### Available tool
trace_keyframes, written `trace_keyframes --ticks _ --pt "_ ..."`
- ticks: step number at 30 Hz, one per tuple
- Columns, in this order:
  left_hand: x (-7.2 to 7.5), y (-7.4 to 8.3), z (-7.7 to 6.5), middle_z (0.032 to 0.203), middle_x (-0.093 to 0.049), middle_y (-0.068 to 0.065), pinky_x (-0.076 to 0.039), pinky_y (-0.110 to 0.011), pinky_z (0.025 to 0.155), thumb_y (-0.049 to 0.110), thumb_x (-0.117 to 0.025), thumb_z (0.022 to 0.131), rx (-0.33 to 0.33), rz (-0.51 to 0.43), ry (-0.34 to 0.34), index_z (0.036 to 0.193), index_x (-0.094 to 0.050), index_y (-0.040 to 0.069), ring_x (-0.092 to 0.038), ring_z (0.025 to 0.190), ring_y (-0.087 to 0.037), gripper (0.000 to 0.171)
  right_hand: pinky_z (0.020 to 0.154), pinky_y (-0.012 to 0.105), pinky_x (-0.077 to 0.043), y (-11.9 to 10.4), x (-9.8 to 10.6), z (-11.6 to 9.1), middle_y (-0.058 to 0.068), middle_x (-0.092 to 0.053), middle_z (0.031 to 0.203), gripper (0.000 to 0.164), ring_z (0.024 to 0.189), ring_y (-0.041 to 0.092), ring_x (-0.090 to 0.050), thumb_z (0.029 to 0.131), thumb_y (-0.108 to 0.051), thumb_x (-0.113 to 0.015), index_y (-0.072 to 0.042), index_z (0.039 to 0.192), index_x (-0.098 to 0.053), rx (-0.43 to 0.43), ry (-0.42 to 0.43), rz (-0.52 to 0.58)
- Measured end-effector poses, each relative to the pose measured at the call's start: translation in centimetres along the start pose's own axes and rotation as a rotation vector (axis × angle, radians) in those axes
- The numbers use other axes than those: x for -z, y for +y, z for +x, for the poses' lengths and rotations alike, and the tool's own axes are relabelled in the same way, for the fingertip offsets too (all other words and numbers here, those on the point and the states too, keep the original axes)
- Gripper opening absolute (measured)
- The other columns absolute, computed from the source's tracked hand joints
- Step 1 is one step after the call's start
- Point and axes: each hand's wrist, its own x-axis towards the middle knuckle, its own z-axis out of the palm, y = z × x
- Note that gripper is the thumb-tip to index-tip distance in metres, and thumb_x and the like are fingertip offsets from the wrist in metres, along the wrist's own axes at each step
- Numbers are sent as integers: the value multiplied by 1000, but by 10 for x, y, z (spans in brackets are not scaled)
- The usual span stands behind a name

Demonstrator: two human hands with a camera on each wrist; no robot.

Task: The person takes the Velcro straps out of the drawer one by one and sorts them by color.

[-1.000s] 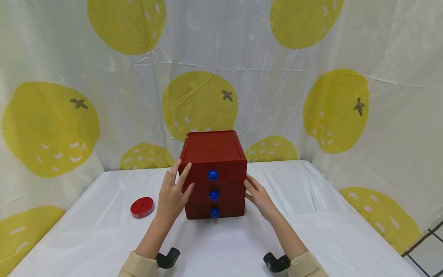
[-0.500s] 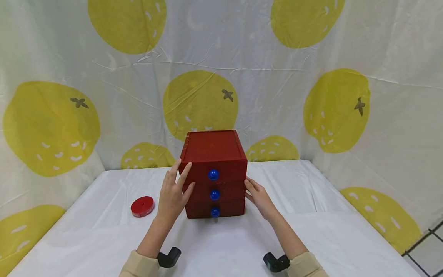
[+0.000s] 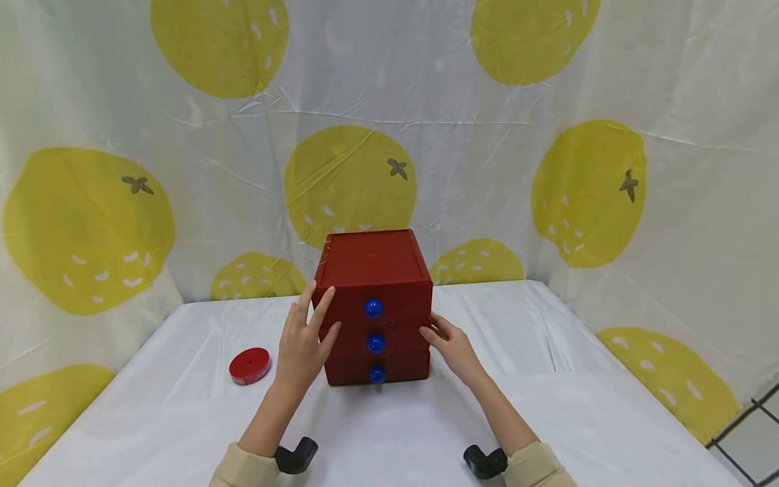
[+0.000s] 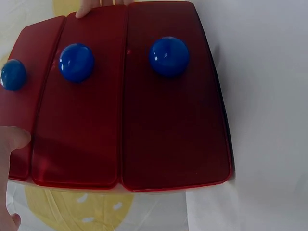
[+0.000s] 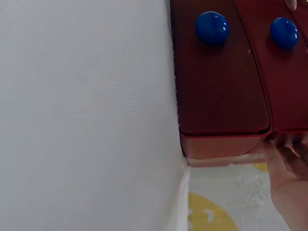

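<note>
A dark red three-drawer cabinet (image 3: 372, 258) stands on the white-covered table, all drawers closed. Round blue knobs sit one on each front: top (image 3: 373, 308), middle (image 3: 375, 343) and bottom (image 3: 377, 373). My left hand (image 3: 299, 348) lies along the cabinet's left front edge, fingers spread and fairly straight, thumb by the middle drawer. On the opposite side, my right hand (image 3: 455, 346) touches the cabinet at middle-drawer height. Its thumb is on the front edge, and the fingers, partly hidden, reach along the side wall, as the right wrist view shows.
A flat red roll of ribbon or tape (image 3: 249, 366) lies on the table left of the cabinet. Black elbow-shaped pieces (image 3: 296, 456) sit by both wrists. A white curtain (image 3: 462, 169) printed with yellow fruit hangs behind and beside the table.
My right thumb has come round from the side onto the cabinet's front edge, and that hand sits slightly lower. The left hand and the cabinet have stayed put.
</note>
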Motion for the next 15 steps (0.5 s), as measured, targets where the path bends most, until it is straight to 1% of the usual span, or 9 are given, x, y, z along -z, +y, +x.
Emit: trace_keyframes --ticks 3,5,7,9,11,13,15 --pt "1 5 -1 143 -32 -14 -39 -56 98 13 -77 70 -2 -3 33 138 -37 20 -41 124 -31 79 99 41 -42 1 0 -1 12 -45 138 61 128 27 -43 87 -36 -58 -11 138 -38 -9 3 -7" --pt "2 10 -2 136 -37 -15 -44 -51 94 11 -76 70 -25 -20 84 135 -41 17 -43 120 -30 74 99 41 -43 1 0 -1 12 -45 138 61 127 27 -44 87 -36 -58 -11 139 -37 -11 -2 -13" --pt "4 17 -1 124 -47 -15 -50 -44 86 8 -75 69 -66 -65 135 128 -49 13 -50 110 -27 65 99 41 -43 1 0 -1 12 -45 138 61 127 27 -44 87 -36 -58 -11 139 -37 -16 -3 -10" --pt "6 24 0 108 -56 -12 -53 -36 77 6 -73 70 -117 -120 157 117 -57 10 -56 95 -22 50 99 40 -43 1 0 -1 12 -45 138 61 127 27 -44 87 -36 -58 -11 138 -37 -13 -3 -9" --pt "7 32 1 92 -61 -7 -54 -28 70 5 -73 71 -169 -167 133 106 -63 9 -59 81 -16 37 99 40 -42 1 1 0 12 -45 138 61 127 26 -44 87 -36 -59 -11 138 -38 -14 0 -6" --pt "6 39 0 85 -62 -3 -55 -23 65 7 -72 72 -203 -182 62 100 -66 9 -59 73 -12 29 99 40 -42 1 2 1 12 -45 138 61 127 26 -43 87 -36 -58 -11 138 -38 -15 -1 -8" --pt "4 46 -2 84 -62 0 -54 -18 63 10 -72 74 -215 -157 -27 99 -66 11 -58 70 -8 26 99 40 -43 -3 2 -1 12 -44 138 60 128 27 -43 87 -34 -58 -10 138 -38 -20 -10 -1"
